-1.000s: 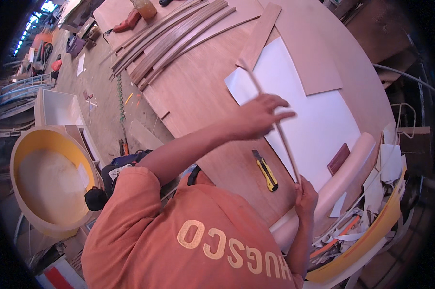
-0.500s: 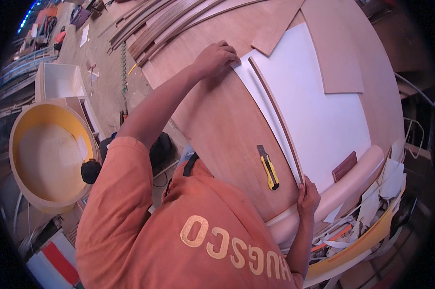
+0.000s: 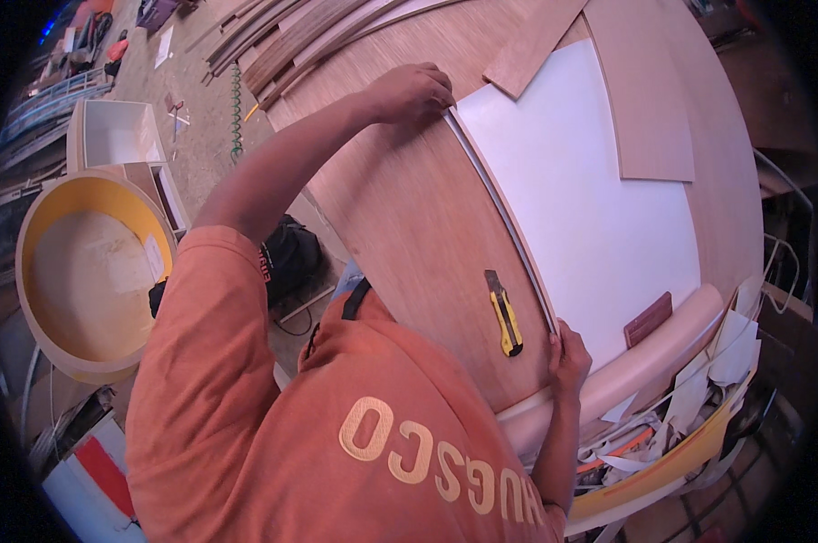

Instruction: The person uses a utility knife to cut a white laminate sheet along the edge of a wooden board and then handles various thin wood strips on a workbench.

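Note:
A long thin wooden strip (image 3: pixel 502 206) lies along the left edge of a white sheet (image 3: pixel 599 226) on the wooden tabletop. My left hand (image 3: pixel 415 93) is closed at the strip's far end, fingers curled down beside the sheet's corner; its fingertips are partly hidden. The strip's near end is pinched in my right hand (image 3: pixel 568 360), just above a rolled pinkish sheet. To the left of the strip rests a yellow utility knife (image 3: pixel 503 317), its blade end pointing away from me.
Flat wooden boards (image 3: pixel 640 100) overlap the sheet's far side. A small dark red block (image 3: pixel 648 319) sits against the roll (image 3: pixel 626 376). Stacked wood strips (image 3: pixel 314 41) line the far edge. Offcuts fill a bin (image 3: pixel 689 471) at right; a round yellow-lined wooden form (image 3: pixel 31 299) stands left.
The strip has shifted left, from over the white sheet to its edge, and its far end now meets my left hand. My right hand has moved slightly left with the near end.

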